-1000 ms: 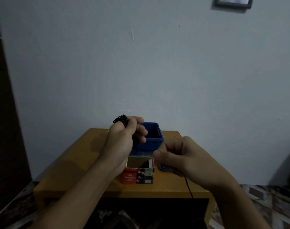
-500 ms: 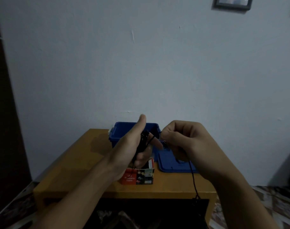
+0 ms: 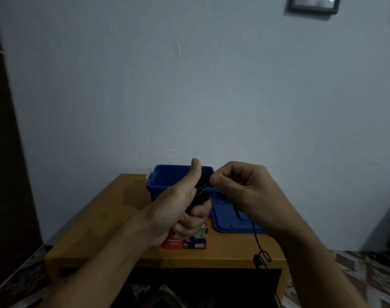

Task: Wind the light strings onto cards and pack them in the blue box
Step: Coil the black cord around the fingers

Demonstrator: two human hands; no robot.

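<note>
My left hand point(image 3: 185, 205) is closed around a dark bundle of wound light string point(image 3: 199, 196), thumb pointing up, in front of the open blue box point(image 3: 160, 185). My right hand point(image 3: 240, 187) pinches the loose black string close to the bundle, level with the box's right rim. The rest of the string point(image 3: 257, 241) hangs from that hand down past the table's front edge and ends in a small loop. Any card inside the bundle is hidden by my fingers.
The blue lid point(image 3: 229, 221) lies flat to the right of the box. A red and dark LED lights carton point(image 3: 185, 242) stands near the front edge of the small wooden table point(image 3: 96, 223). A pale wall rises right behind; patterned floor lies on both sides.
A second ago my right hand was low near the carton; it rose to the bundle beside the box. My left hand turned thumb up and dropped in front of the box. The string tail rose.
</note>
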